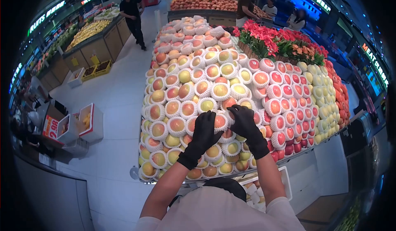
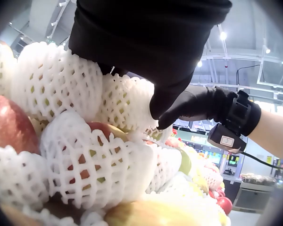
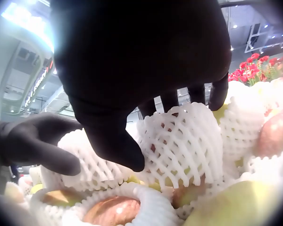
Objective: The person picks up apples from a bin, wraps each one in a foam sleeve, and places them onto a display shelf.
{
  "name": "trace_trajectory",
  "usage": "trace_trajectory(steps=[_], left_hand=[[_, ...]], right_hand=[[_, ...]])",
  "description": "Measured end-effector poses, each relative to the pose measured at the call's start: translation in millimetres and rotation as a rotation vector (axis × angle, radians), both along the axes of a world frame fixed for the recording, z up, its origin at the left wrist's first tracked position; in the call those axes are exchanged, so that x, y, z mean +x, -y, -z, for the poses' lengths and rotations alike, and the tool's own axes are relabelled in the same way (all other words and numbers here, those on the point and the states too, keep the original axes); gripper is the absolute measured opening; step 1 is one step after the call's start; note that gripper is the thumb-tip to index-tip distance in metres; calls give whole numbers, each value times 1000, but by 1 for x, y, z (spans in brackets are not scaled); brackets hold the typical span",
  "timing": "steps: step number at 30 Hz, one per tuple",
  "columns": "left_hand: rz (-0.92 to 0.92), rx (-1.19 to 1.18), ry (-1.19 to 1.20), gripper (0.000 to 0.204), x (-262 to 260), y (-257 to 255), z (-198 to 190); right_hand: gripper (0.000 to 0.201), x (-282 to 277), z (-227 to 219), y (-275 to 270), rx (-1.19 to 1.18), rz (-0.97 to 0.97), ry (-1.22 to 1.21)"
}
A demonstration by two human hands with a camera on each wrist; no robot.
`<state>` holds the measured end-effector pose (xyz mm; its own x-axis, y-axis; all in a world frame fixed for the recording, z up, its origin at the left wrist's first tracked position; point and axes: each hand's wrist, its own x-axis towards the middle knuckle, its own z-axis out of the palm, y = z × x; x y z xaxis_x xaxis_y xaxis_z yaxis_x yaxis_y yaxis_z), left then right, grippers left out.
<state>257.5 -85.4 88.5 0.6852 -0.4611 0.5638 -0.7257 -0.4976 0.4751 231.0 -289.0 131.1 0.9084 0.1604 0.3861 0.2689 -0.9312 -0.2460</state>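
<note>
Both hands wear black gloves and are over a sloping heap of apples in white foam nets. My left hand (image 1: pixel 204 131) curls over a netted apple (image 2: pixel 125 103), its thumb along the near side and its other fingers mostly hidden behind. Just to the right, my right hand (image 1: pixel 246 126) grips another netted apple (image 3: pixel 181 146), thumb on one side and fingertips over the far side. Between the two hands, a netted apple (image 1: pixel 220 121) shows in the head view. Below them lies a bare-topped apple (image 3: pixel 114 210) in its net.
Red netted apples (image 1: pixel 284 103) and pale yellow fruit (image 1: pixel 321 86) continue the display rightward. Red flowers (image 1: pixel 272 37) stand at the back. A white box (image 1: pixel 284 181) sits below the front edge. A person (image 1: pixel 132 16) stands in the left aisle, near crates (image 1: pixel 97 70).
</note>
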Motion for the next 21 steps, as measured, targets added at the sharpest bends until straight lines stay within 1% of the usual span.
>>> trace_trajectory(steps=[1, 4, 7, 11, 14, 16, 19, 21], left_hand=[[-12, -2, -31, 69, -1, 1, -4], [-84, -3, 9, 65, -4, 2, -8], [-115, -14, 24, 70, -5, 3, -3], [-91, 55, -2, 78, -4, 0, 1], [-74, 44, 0, 81, -4, -2, -2], [-61, 9, 17, 82, -6, -3, -4], [-70, -5, 54, 77, -4, -2, 0], [-34, -21, 17, 71, -2, -4, -1]], right_hand=[[64, -1, 2, 2, 14, 1, 11], [66, -1, 4, 6, 32, 3, 28], [69, -1, 11, 7, 4, 5, 36], [76, -3, 7, 4, -29, -24, 5], [80, -1, 1, -2, -147, 1, -21], [78, 3, 10, 1, -136, -9, -21], [73, 10, 17, 2, -114, 0, -41], [69, 13, 20, 1, -77, -12, -22]])
